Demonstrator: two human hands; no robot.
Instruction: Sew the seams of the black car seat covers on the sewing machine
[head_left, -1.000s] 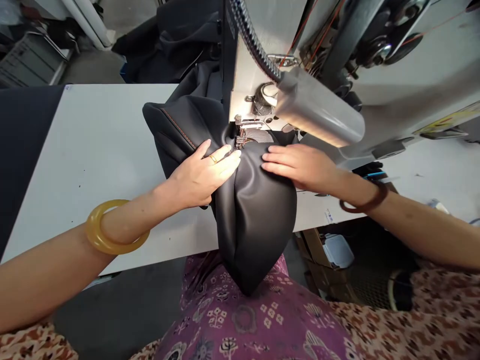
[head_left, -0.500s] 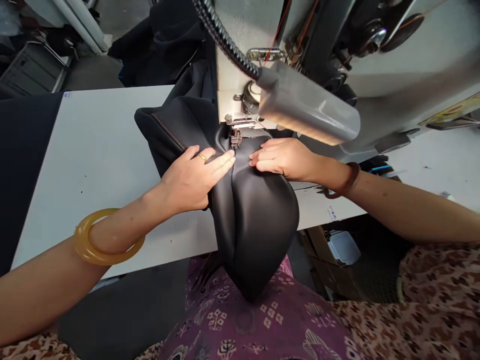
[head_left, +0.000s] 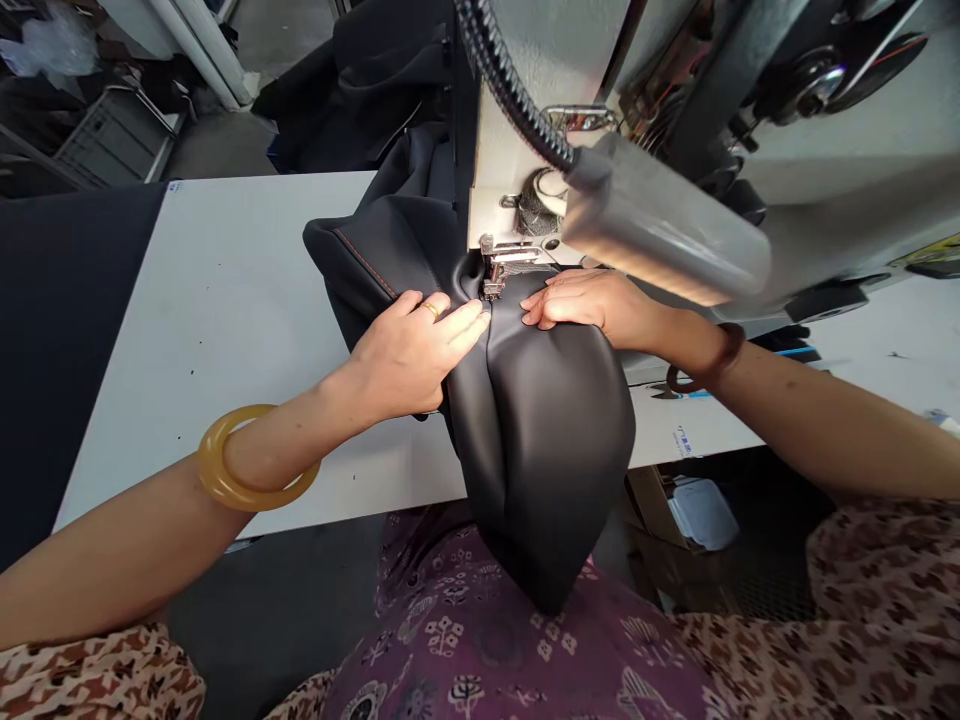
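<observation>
A black leather-like cover (head_left: 547,430) with an orange-stitched seam hangs over the table's front edge onto my lap. Its top lies under the presser foot (head_left: 495,285) of a grey industrial sewing machine (head_left: 675,150). My left hand (head_left: 409,355), with a ring and a yellow bangle on the wrist, lies flat on the cover left of the foot, fingers stretched toward it. My right hand (head_left: 592,300), a brown bangle on its wrist, presses the cover just right of the foot, fingers together and slightly curled.
The white table (head_left: 225,330) spreads to the left, with dark fabric (head_left: 60,330) over its left end. More dark material (head_left: 375,80) is piled behind the machine. A lamp on a flexible black hose (head_left: 660,230) juts over my right hand. Cardboard boxes (head_left: 675,520) sit under the table.
Both hands have slid closer to the presser foot, and the right hand's fingers have curled in. The cover has fed a little further under the foot.
</observation>
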